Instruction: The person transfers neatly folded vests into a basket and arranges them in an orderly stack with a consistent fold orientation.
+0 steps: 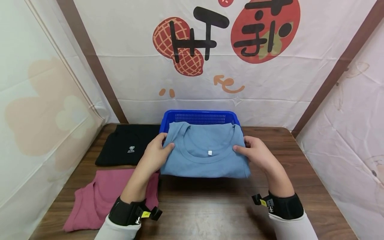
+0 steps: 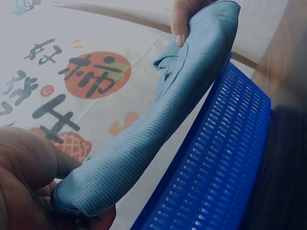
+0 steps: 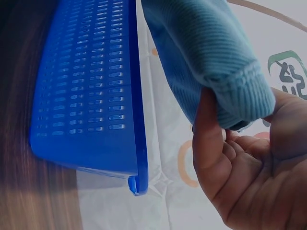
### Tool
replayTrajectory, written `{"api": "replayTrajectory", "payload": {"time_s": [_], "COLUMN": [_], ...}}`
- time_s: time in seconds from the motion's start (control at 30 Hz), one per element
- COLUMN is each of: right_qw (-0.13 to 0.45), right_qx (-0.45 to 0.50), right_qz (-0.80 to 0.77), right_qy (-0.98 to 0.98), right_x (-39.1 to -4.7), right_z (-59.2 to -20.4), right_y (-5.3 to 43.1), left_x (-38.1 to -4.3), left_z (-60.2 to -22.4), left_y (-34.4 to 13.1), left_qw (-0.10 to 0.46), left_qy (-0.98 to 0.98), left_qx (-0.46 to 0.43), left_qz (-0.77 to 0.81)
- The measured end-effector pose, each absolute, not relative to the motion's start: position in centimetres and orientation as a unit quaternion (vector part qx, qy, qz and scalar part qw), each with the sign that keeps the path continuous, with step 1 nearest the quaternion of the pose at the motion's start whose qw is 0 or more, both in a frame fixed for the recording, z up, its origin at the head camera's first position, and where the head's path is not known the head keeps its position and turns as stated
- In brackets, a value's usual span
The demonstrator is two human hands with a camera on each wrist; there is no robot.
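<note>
A folded light-blue shirt [image 1: 207, 166], its round neckline and small white label facing up, is held between my two hands. My left hand [image 1: 156, 153] pinches its left edge, thumb on top and fingers beneath. On the opposite edge my right hand [image 1: 259, 151] grips it the same way. Behind and partly under the shirt stands a blue plastic basket [image 1: 201, 113] with slotted walls; most of it is hidden in the head view. In both wrist views the shirt is raised above the rim of the basket [image 2: 206, 158].
A folded black garment [image 1: 120, 150] with a small white print lies at the left of the wooden table [image 1: 204, 206]. Nearer, a folded pink garment [image 1: 105, 193] lies partly under my left forearm. A printed white cloth [image 1: 138, 80] hangs behind the table.
</note>
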State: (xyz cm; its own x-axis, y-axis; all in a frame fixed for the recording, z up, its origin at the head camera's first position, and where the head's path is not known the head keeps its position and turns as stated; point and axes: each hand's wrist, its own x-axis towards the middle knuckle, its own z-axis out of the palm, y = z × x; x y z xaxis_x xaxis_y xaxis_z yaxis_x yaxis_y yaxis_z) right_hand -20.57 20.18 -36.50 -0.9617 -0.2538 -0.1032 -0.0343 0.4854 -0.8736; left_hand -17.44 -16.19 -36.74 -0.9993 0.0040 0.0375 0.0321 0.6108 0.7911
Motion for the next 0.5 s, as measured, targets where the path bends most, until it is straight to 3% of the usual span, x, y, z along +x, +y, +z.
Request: {"api": "replayTrajectory", "payload": {"time_s": [0.5], "right_qw": [0.113], "right_qx": [-0.076], "right_qz": [-0.52], "right_qy": [0.843], "right_x": [-22.0], "right_z": [-36.7], "right_y": [19.5], "left_x": [-19.8], "left_z": [-36.7], "left_y": [-17.0], "left_qw": [0.01], "left_qy": [-0.89], "left_qx": [-0.022], "left_qz": [-0.456]}}
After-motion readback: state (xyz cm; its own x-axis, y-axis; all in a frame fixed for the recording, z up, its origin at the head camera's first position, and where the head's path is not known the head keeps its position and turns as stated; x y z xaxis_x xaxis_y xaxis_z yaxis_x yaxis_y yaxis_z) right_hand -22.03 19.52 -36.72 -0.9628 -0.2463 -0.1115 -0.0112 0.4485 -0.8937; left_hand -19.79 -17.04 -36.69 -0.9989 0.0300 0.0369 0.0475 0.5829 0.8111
